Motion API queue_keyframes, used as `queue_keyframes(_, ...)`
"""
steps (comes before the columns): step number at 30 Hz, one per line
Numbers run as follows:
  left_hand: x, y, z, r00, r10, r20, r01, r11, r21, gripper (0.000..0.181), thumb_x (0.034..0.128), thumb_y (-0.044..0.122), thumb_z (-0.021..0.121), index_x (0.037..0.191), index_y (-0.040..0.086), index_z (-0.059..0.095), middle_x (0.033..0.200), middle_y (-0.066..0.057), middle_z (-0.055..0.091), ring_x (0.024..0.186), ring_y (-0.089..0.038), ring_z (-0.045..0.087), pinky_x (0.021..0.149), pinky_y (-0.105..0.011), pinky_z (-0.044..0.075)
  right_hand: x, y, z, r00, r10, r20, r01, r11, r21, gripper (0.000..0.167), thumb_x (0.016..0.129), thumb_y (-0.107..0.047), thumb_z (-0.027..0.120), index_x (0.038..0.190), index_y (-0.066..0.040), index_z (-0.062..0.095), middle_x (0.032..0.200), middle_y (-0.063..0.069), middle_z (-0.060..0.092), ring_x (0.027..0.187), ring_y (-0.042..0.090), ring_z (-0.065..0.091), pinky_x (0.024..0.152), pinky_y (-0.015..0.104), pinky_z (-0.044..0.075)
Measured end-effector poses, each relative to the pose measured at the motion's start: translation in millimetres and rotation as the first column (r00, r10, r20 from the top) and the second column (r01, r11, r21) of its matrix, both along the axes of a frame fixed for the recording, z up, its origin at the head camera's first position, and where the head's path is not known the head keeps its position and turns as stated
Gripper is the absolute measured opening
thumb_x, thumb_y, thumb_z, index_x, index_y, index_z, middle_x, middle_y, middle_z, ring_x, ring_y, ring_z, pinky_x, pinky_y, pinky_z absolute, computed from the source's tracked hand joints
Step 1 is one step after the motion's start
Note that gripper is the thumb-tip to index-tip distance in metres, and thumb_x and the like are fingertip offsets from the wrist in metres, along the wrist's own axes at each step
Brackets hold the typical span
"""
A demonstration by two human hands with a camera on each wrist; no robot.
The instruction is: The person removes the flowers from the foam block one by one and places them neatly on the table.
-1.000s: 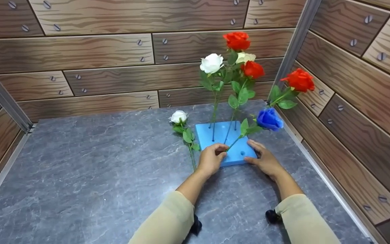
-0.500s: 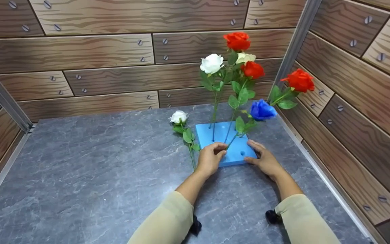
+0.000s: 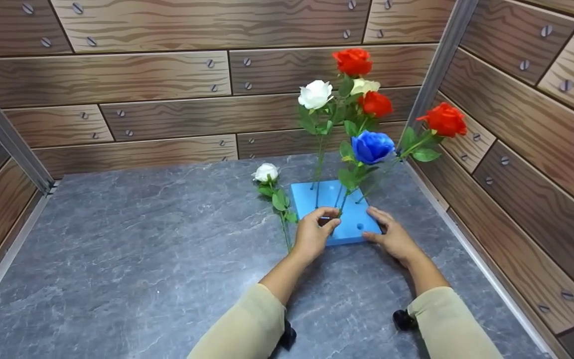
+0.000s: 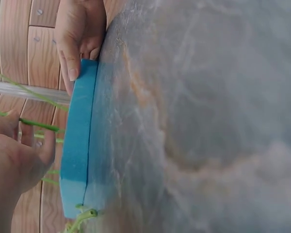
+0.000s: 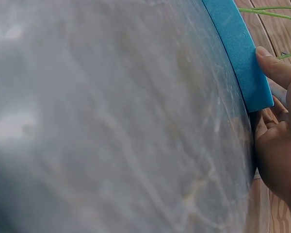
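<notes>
In the head view, my left hand (image 3: pixel 313 235) pinches the stem of a blue artificial rose (image 3: pixel 372 147) between thumb and fingers, over a light blue foam block (image 3: pixel 353 215) with holes. The stem (image 4: pixel 39 124) points down at the block's top in the left wrist view; whether its tip is in a hole I cannot tell. My right hand (image 3: pixel 392 237) grips the block's near right corner, thumb (image 5: pixel 267 58) on top and fingers at the side. Upright in the block stand a white rose (image 3: pixel 316 94), a cream rose (image 3: pixel 365 86) and red roses (image 3: pixel 376 103).
One red rose (image 3: pixel 444 119) leans out to the right from the block. A shorter white rose (image 3: pixel 266 172) lies on the grey marbled table (image 3: pixel 142 249), left of the block. Wood-patterned walls (image 3: pixel 167 119) enclose the back and sides.
The blue rose has swung from leaning right to nearly upright, its bloom moving left and up. My left hand has shifted only slightly, and the right hand keeps its grip on the block.
</notes>
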State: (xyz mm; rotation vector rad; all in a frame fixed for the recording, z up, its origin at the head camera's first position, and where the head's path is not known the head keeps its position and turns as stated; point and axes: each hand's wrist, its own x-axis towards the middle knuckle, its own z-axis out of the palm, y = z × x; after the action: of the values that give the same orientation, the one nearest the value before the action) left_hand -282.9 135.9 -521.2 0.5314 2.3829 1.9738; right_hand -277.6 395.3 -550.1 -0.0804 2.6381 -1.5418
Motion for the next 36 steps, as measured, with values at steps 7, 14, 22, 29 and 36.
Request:
queue_keyframes(7, 3.0, -4.7, 5.9, 1.0, -0.02, 0.003, 0.02, 1.0, 0.017, 0.023, 0.1045, 0.018, 0.072, 0.126, 0.013, 0.077, 0.116, -0.006, 0.08, 0.095, -0.006, 0.073, 0.074, -0.02, 0.061, 0.3, 1, 0.4, 1.0, -0.004, -0.002, 0.004, 1.0, 0.023, 0.085, 0.102, -0.023, 0.078, 0.17, -0.006, 0.032, 0.181, 0.021, 0.017, 0.169, 0.046, 0.011, 0.139, 0.061, 0.018)
queue_keyframes(14, 5.1, -15.1, 7.7, 0.998, -0.036, 0.048, 0.033, 0.997, 0.067, 0.026, 0.1061, 0.016, 0.07, 0.131, 0.011, 0.075, 0.118, -0.009, 0.077, 0.099, -0.009, 0.074, 0.08, -0.026, 0.067, -2.3, 2, -0.7, 1.0, 0.009, -0.01, -0.009, 1.0, 0.01, 0.084, 0.102, -0.02, 0.077, 0.17, -0.003, 0.031, 0.181, 0.021, 0.017, 0.169, 0.045, 0.01, 0.14, 0.059, 0.015)
queue_keyframes(22, 6.3, -27.7, 8.8, 0.997, -0.023, 0.077, 0.018, 0.998, 0.068, 0.028, 0.1078, 0.018, 0.068, 0.135, 0.013, 0.072, 0.118, -0.008, 0.076, 0.098, -0.011, 0.074, 0.082, -0.027, 0.068, -1.6, 1, -0.1, 1.0, 0.02, -0.014, -0.02, 1.0, 0.001, 0.082, 0.103, -0.016, 0.076, 0.17, -0.002, 0.03, 0.18, 0.023, 0.017, 0.169, 0.047, 0.01, 0.139, 0.062, 0.016)
queue_keyframes(29, 5.8, -37.2, 7.4, 0.997, -0.002, 0.081, -0.004, 0.998, 0.069, 0.026, 0.1084, 0.018, 0.068, 0.134, 0.012, 0.072, 0.116, -0.013, 0.077, 0.1, -0.022, 0.076, 0.077, -0.029, 0.068, -2.9, 3, -1.7, 1.0, 0.02, -0.019, -0.02, 0.999, 0.037, 0.083, 0.103, -0.021, 0.076, 0.17, -0.003, 0.031, 0.18, 0.023, 0.017, 0.169, 0.048, 0.009, 0.138, 0.065, 0.013)
queue_keyframes(36, 4.6, -47.2, 5.9, 0.996, 0.039, 0.086, -0.044, 0.997, 0.063, 0.028, 0.1079, 0.017, 0.069, 0.135, 0.009, 0.071, 0.114, -0.009, 0.076, 0.091, -0.01, 0.073, 0.075, -0.029, 0.068, -2.2, 3, -1.0, 1.0, 0.019, -0.009, -0.018, 0.999, 0.044, 0.083, 0.104, -0.023, 0.075, 0.171, -0.005, 0.029, 0.181, 0.02, 0.015, 0.169, 0.046, 0.008, 0.14, 0.061, 0.013)
